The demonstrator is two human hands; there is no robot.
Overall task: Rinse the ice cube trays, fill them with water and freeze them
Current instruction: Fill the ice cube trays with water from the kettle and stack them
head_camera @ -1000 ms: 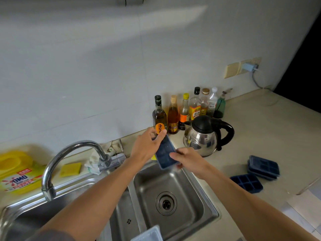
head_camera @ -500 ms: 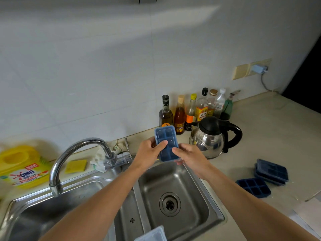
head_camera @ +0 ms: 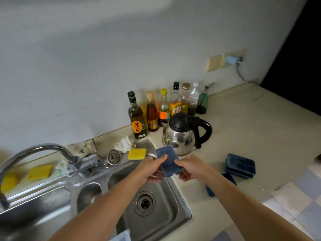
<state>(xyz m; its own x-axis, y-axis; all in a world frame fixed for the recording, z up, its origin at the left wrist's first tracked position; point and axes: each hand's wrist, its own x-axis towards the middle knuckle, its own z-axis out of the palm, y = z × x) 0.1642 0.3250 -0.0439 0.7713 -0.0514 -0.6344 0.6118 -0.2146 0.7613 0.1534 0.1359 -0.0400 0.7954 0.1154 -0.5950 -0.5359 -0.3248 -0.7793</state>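
Note:
A small dark blue ice cube tray (head_camera: pixel 169 160) with a clear lid on it is held nearly flat over the right rim of the steel sink (head_camera: pixel 180 204). My left hand (head_camera: pixel 151 171) grips its left side with the thumb on top. My right hand (head_camera: pixel 191 168) grips its right near corner. On the counter to the right lies a stack of blue trays (head_camera: pixel 240 166). Another blue tray (head_camera: pixel 211 189) shows partly behind my right forearm. A pale lid (head_camera: pixel 122 236) pokes in at the bottom edge.
A chrome tap (head_camera: pixel 50 150) curves over the left basin. Yellow sponges (head_camera: pixel 137 153) and a loose drain strainer (head_camera: pixel 113 156) lie behind the sink. A steel kettle (head_camera: pixel 182 134) and a row of bottles (head_camera: pixel 163 108) stand at the wall.
Both hands have lowered the tray from upright in front of the bottles to nearly flat over the sink's right edge. The view has tilted, showing more of the counter behind the sink.

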